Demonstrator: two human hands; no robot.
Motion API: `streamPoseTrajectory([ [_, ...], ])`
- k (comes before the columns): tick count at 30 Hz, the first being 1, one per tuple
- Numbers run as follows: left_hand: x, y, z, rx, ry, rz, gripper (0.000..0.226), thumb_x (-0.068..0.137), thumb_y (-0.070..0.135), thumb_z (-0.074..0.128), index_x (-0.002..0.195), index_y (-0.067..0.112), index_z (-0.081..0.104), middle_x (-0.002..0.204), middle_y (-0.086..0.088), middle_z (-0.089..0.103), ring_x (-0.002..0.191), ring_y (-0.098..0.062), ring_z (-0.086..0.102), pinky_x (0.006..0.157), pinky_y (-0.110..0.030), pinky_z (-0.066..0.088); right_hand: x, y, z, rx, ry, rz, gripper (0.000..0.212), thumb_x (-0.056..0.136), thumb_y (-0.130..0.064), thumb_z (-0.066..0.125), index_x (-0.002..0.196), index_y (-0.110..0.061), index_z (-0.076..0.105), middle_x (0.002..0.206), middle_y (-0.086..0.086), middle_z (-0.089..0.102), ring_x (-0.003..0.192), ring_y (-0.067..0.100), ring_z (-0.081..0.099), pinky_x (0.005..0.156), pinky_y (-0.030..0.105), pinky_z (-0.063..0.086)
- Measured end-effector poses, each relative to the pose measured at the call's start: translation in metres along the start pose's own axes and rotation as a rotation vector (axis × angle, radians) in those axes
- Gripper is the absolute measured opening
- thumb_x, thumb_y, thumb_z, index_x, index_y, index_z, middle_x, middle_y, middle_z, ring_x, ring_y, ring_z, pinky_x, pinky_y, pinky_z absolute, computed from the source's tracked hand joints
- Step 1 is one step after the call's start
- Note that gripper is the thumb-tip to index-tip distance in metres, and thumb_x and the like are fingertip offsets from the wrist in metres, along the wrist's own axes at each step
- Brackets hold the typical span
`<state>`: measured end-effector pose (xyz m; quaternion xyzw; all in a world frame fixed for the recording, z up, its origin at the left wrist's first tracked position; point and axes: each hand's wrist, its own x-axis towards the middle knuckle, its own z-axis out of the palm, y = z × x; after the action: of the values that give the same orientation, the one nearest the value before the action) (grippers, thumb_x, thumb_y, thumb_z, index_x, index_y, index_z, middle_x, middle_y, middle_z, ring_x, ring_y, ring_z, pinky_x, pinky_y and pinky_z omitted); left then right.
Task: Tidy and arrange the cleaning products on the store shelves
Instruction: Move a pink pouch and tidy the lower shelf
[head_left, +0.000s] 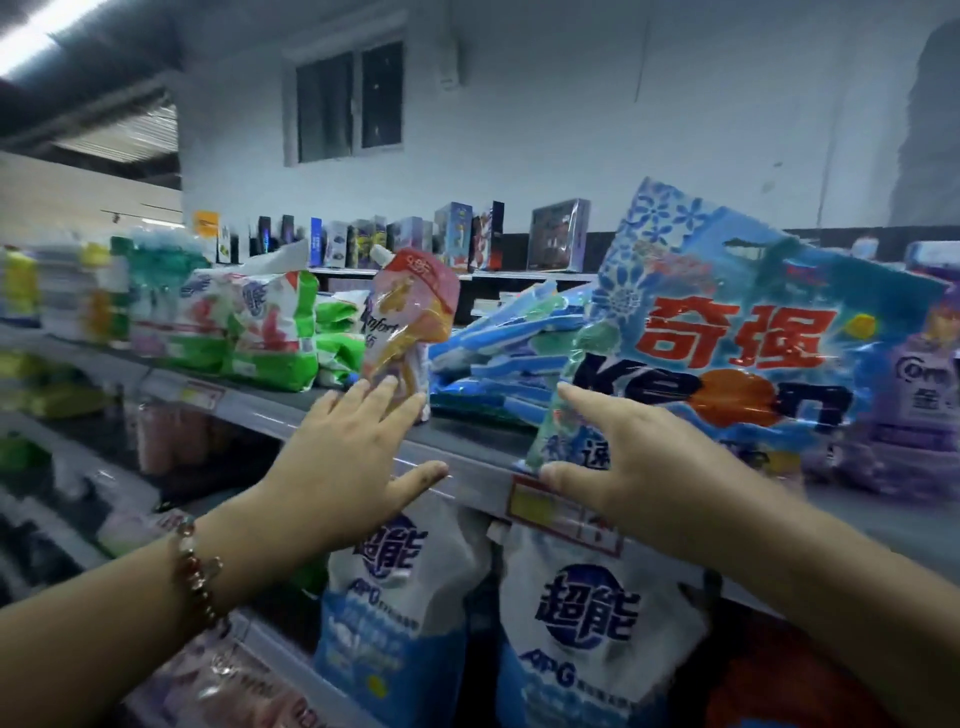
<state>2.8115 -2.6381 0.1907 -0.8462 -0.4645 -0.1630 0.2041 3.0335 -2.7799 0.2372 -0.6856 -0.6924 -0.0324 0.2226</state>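
Left hand steadies the pink softener pouch; right hand props the blue detergent bag.

Both items stand on the upper shelf: the pouch upright near the front edge, the bag tilted against the stacked blue packs. Left fingers are straight and spread, tips touching the pouch base. Right thumb and fingers are spread against the bag's lower corner, seemingly pressing rather than gripping. Recommended: push each base rearward evenly, keeping labels forward. Both forearms reach up and forward.

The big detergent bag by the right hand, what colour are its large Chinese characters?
Red, on the blue detergent bag; the head view shows it.
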Motion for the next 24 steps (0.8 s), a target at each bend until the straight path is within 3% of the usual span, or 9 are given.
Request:
streamPoseTrajectory([
  [4,0.027,-0.076,0.026,-0.025,0.028,0.003,0.108,0.072,0.084,-0.005,0.162,0.027,0.016,0.168,-0.008,0.023,0.154,-0.025,0.022,0.123,-0.044,0.022,0.085,-0.044,0.046,0.116,-0.022,0.095,0.078,0.095,-0.056,0.059,0.159,-0.03,0.023,0.16,-0.006,0.037,0.141,0.017,0.043,0.103,0.029,0.039],
  [6,0.047,-0.107,0.043,-0.043,0.043,0.015,0.104,0.076,0.084,0.0,0.162,0.026,0.015,0.167,-0.008,0.024,0.154,-0.025,0.023,0.123,-0.043,0.025,0.13,-0.06,0.069,0.287,0.039,0.153,0.06,0.095,-0.05,0.061,0.147,-0.023,0.047,0.141,-0.003,0.058,0.116,0.015,0.058,0.091,0.028,0.042],
  [8,0.066,-0.13,0.059,-0.085,0.05,0.045,0.097,0.084,0.084,0.012,0.162,0.026,0.012,0.168,-0.008,0.02,0.154,-0.025,0.022,0.124,-0.042,0.025,0.171,-0.071,0.092,0.513,0.157,0.232,0.039,0.096,-0.045,0.062,0.124,-0.018,0.064,0.122,-0.001,0.069,0.092,0.01,0.06,0.082,0.03,0.044],
  [11,0.092,-0.145,0.079,-0.235,0.052,0.122,0.086,0.095,0.075,0.03,0.163,0.029,0.006,0.17,-0.008,0.012,0.155,-0.025,0.019,0.125,-0.04,0.021,0.221,-0.072,0.116,0.841,0.35,0.384,0.034,0.095,-0.046,0.063,0.113,-0.018,0.066,0.113,-0.001,0.069,0.102,0.019,0.064,0.093,0.039,0.051],
  [15,0.114,-0.146,0.105,-0.471,0.119,0.24,0.082,0.098,0.062,0.045,0.161,0.038,-0.003,0.171,-0.007,0.008,0.154,-0.025,0.022,0.122,-0.034,0.021,0.263,-0.082,0.123,1.163,0.622,0.423,0.012,0.093,-0.034,0.071,0.094,-0.022,0.07,0.104,0.003,0.075,0.102,0.024,0.068,0.079,0.03,0.051],
  [18,0.118,-0.145,0.123,-0.633,0.187,0.248,0.08,0.098,0.061,0.047,0.16,0.043,0.0,0.171,0.0,0.009,0.151,-0.024,0.03,0.117,-0.035,0.03,0.274,-0.097,0.121,1.202,0.74,0.42,0.014,0.094,-0.02,0.07,0.08,-0.018,0.071,0.083,0.003,0.071,0.083,0.023,0.062,0.072,0.032,0.052],
  [21,0.114,-0.145,0.133,-0.882,0.247,0.214,0.081,0.096,0.058,0.052,0.159,0.045,0.003,0.169,0.006,0.018,0.138,-0.025,0.049,0.103,-0.04,0.046,0.273,-0.122,0.112,1.139,0.744,0.287,0.024,0.094,-0.015,0.069,0.07,-0.017,0.072,0.072,-0.001,0.072,0.073,0.018,0.063,0.068,0.034,0.056],
  [24,0.108,-0.158,0.122,-1.276,0.223,0.139,0.101,0.09,0.059,0.061,0.151,0.057,-0.019,0.163,0.002,0.034,0.126,-0.017,0.056,0.099,-0.041,0.05,0.26,-0.155,0.102,1.073,0.715,0.106,0.026,0.095,-0.015,0.067,0.069,-0.014,0.063,0.068,0.003,0.064,0.062,0.015,0.061,0.056,0.029,0.054],
])
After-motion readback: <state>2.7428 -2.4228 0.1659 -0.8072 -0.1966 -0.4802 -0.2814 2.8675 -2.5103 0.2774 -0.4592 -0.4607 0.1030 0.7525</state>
